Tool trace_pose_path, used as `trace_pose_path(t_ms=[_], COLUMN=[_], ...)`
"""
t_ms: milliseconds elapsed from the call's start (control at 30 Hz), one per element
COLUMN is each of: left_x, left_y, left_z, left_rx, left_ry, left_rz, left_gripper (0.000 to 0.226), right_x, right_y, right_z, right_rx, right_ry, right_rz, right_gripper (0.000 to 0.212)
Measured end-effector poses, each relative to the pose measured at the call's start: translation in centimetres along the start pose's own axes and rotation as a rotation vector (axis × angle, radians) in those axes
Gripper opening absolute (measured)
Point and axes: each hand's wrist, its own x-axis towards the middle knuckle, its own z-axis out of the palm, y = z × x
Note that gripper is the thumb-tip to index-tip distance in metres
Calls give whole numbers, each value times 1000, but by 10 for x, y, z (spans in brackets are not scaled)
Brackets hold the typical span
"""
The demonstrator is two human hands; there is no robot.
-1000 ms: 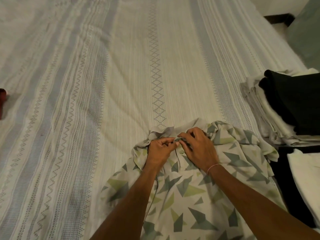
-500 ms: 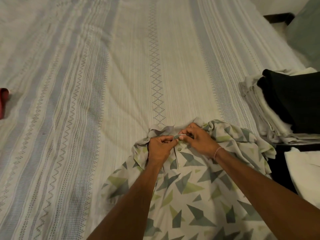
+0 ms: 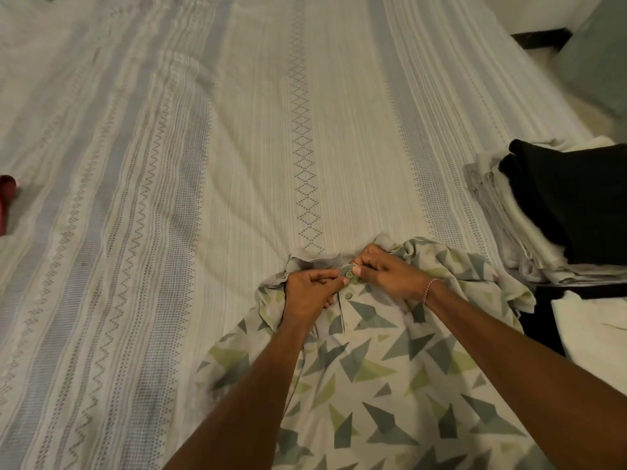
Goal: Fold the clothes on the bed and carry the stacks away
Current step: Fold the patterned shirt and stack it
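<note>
Shirt (image 3: 390, 378): soft pale fabric printed with grey and green triangles, lying rumpled on the near bed (image 3: 203, 164), a woven striped cover.
Left hand (image 3: 310, 293): we curl it, pinching the placket at the top button (image 3: 348, 274).
Right hand (image 3: 390, 274): we pinch the same button's edge.
Stack (image 3: 529, 225): folded clothes, black on top, at right.

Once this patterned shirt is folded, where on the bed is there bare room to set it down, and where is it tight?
Free: the wide striped bedspread beyond the patterned shirt, between the red item at the left edge and the folded stack on the right. Crowded: the right side, where the stack topped by a black garment and white cloth sit close beside the shirt.
</note>
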Motion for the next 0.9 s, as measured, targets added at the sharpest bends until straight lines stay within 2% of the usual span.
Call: trace_pose_path(t_ms=[133, 333, 400, 500, 567, 633, 733, 900], left_x=[0, 4, 6, 7, 8, 9, 6, 4], left_y=[0, -4, -6, -7, -8, -8, -7, -4], left_z=[-2, -1, -1, 1, 0, -2, -2, -1], left_rx=[16, 41, 46, 45, 50, 63, 64, 72], left_ry=[-35, -15, 4, 33, 40, 41, 36, 58], left_rz=[15, 14, 14, 18, 14, 16, 22, 27], left_gripper=[24, 14, 11, 13, 14, 12, 4, 13], right_x=[0, 4, 6, 9, 7, 5, 1, -4], right_y=[1, 2, 6, 12, 14, 11, 8, 2], right_z=[-7, -6, 3, 21, 27, 25, 24, 20], right_rx=[-20, -101, -182, -266, -176, 28, 240, 546], right_ry=[-68, -102, -34, 188, 280, 314, 364, 464], right_rz=[9, -13, -46, -108, -121, -95, -78, -34], right_gripper=[19, 19, 12, 9, 17, 22, 20, 18])
